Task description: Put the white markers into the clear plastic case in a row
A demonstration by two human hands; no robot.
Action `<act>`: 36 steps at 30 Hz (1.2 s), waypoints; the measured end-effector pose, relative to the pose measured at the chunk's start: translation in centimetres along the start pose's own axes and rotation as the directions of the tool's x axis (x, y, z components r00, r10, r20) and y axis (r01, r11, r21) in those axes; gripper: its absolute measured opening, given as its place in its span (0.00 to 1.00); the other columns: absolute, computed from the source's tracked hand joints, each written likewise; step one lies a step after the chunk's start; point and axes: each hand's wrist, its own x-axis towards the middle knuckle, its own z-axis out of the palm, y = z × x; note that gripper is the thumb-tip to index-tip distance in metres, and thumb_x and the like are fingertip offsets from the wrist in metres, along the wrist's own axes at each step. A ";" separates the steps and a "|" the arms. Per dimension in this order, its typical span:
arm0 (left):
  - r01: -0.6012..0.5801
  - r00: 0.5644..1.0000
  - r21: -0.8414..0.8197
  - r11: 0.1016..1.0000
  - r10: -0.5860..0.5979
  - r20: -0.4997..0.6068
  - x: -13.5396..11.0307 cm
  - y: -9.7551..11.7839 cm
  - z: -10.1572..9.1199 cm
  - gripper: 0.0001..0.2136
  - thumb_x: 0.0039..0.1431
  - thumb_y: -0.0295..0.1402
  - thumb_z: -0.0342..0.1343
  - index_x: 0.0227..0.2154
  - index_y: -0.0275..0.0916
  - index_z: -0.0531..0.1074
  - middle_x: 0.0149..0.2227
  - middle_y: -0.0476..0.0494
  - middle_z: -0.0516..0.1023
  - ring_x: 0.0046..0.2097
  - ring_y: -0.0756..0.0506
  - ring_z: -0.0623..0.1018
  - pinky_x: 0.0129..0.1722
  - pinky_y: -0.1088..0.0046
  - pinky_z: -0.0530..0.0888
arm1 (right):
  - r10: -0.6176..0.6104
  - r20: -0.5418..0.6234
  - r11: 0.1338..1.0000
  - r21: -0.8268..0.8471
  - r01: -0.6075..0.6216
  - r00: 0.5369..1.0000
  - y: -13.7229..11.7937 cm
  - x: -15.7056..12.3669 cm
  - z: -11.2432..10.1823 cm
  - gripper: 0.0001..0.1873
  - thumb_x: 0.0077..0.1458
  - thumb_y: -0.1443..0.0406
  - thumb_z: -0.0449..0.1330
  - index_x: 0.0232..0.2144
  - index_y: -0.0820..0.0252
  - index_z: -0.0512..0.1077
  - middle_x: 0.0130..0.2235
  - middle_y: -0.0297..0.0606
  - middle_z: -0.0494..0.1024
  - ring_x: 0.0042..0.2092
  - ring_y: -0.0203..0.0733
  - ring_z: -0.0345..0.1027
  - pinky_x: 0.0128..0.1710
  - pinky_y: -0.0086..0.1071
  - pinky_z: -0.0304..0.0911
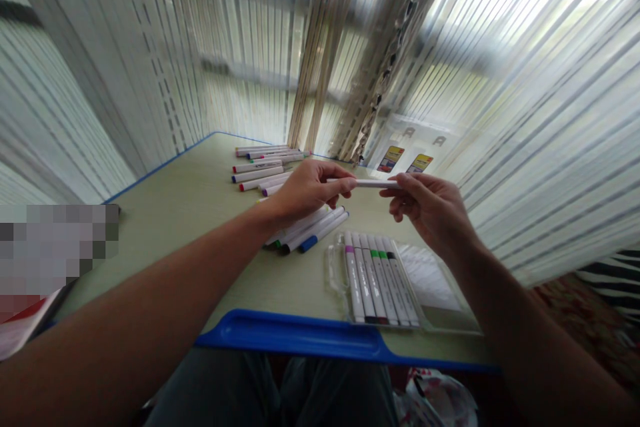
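A white marker [374,183] lies level in the air between my hands, above the table. My left hand [316,188] pinches its left end and my right hand [425,203] pinches its right end; both ends are hidden by fingers. Below my right hand, an open clear plastic case [336,273] holds a row of white markers [373,280] with purple, green and black bands. Loose markers [260,173] with coloured ends lie in a group beyond my left forearm. More loose markers [320,227], one with a blue cap, lie just under my left hand.
The pale table [175,213] has a blue rim and a blue tray groove [300,333] at its front edge. Clear packaging [405,147] with yellow labels stands at the back by the string curtain [250,33]. A blurred-out item [50,253] is at the left edge.
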 end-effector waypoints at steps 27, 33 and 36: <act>-0.023 0.992 0.143 0.990 0.005 0.122 -0.3 0.3 0.8 0.13 0.58 0.38 0.62 0.35 0.30 0.80 0.26 0.46 0.77 0.24 0.54 0.70 0.23 0.78 0.65 | -0.078 0.170 0.979 -0.173 0.107 0.982 0.3 -0.5 0.3 0.07 0.49 0.63 0.72 0.30 0.62 0.82 0.26 0.37 0.80 0.20 0.30 0.68 0.18 0.24 0.64; -0.021 0.997 0.110 0.994 0.013 0.075 0.0 0.3 0.5 0.10 0.59 0.35 0.60 0.30 0.31 0.78 0.23 0.48 0.76 0.21 0.55 0.68 0.22 0.78 0.63 | -0.006 0.107 1.000 0.020 0.003 0.994 0.1 -0.3 0.3 0.08 0.49 0.63 0.71 0.32 0.62 0.83 0.26 0.39 0.81 0.19 0.31 0.68 0.17 0.24 0.63; -0.028 0.998 0.117 0.993 0.020 0.064 0.0 0.3 0.3 0.13 0.60 0.37 0.60 0.26 0.32 0.77 0.20 0.50 0.73 0.20 0.55 0.66 0.21 0.78 0.61 | 0.011 0.097 0.997 0.069 -0.018 0.995 -0.2 -0.3 0.3 0.07 0.50 0.63 0.70 0.32 0.62 0.83 0.25 0.39 0.82 0.18 0.30 0.67 0.16 0.24 0.62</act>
